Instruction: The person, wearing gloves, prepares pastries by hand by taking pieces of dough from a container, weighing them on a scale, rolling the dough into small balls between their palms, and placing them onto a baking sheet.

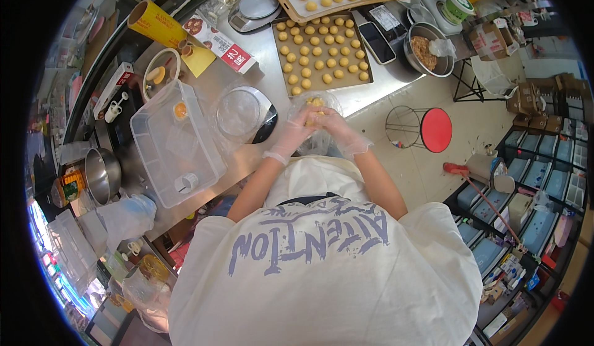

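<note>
My left hand (296,131) and my right hand (335,124), both in clear disposable gloves, meet in front of my body at the counter's edge. Yellow dough (312,120) shows between their fingers; its exact shape is partly covered. Beneath and around the hands spreads a clear plastic bag (320,142), and more yellow dough (315,101) is visible just beyond the fingers. Past them lies a baking tray (281,63) lined with brown paper, bearing rows of small yellow dough balls (304,61).
A kitchen scale (239,114) and a clear plastic bin (169,160) stand on the left. Farther back are a second tray (290,7) with dough balls, another scale (255,7), a phone (377,43) and a steel bowl (451,63) of brown filling. A red-topped stool (436,130) is on the floor.
</note>
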Demonstrator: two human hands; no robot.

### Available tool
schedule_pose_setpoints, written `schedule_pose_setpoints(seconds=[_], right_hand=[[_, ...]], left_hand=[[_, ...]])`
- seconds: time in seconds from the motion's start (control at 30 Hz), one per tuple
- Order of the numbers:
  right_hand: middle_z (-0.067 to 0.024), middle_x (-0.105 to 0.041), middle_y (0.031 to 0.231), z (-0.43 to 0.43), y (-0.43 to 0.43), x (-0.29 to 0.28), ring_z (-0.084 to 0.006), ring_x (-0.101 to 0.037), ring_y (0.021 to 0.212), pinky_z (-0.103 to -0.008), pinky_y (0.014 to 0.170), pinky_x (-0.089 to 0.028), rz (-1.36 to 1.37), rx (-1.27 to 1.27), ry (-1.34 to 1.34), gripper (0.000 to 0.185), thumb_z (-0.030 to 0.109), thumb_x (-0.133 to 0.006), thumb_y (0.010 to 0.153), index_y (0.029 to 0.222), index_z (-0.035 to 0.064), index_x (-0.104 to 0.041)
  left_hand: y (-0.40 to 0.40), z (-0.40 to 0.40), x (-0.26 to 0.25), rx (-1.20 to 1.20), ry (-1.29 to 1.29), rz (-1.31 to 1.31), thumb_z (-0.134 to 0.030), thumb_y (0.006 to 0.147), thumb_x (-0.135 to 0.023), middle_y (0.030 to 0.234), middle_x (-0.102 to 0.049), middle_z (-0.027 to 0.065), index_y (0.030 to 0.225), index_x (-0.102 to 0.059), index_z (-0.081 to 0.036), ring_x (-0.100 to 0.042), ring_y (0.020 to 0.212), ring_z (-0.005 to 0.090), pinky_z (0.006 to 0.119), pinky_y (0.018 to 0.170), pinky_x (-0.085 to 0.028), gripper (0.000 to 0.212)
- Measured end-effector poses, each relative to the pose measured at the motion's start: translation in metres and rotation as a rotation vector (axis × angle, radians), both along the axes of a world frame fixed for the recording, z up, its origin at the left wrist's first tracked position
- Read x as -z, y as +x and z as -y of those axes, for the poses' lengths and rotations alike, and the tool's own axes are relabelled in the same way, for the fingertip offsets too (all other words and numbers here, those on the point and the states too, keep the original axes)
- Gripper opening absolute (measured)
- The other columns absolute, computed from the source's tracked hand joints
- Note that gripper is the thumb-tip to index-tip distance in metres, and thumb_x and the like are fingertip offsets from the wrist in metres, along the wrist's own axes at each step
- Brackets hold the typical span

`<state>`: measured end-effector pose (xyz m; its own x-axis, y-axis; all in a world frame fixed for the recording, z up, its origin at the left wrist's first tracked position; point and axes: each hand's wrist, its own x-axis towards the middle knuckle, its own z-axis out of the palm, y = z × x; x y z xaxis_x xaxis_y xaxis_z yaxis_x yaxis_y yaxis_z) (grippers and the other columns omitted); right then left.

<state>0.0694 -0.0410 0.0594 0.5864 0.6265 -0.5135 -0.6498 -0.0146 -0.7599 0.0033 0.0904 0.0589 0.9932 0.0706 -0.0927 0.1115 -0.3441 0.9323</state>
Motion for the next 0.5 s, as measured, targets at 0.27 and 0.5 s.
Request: schedule_pose_setpoints(seconds=[0.27,0.5], right_hand=[[-0.0091,-0.049,0.098,0.01,0.002,0.006,-0.0158,-0.052,0.086,-0.0261,0.077,-0.043,-0.172,-0.045,-0.026,0.046,0.005,-0.054,0.072,0.114,-0.0022,-0.037],[-0.0073,-0.052,0.094,0.011,-0.003,-0.013,-0.016,-0.053,0.08,-0.0258,0.073,-0.044,-0.227,-0.054,0.095,0.034,0.011,-0.058,0.076,0.104,-0.0031,-0.046]], left_hand=[[-0.003,-0.003,-0.004,0.087,0.073,0.049,-0.011,0.073,-0.062,0.104,-0.054,0.0136,0.112,-0.051,-0.008,-0.053,0.093,0.0294,0.033,0.078,-0.044,0.041],[-0.006,-0.008,0.009,0.171,0.073,0.147,-0.007,0.072,-0.06,0.101,-0.056,0.0156,0.108,-0.054,-0.005,-0.055,0.092,0.0293,0.033,0.076,-0.045,0.037]])
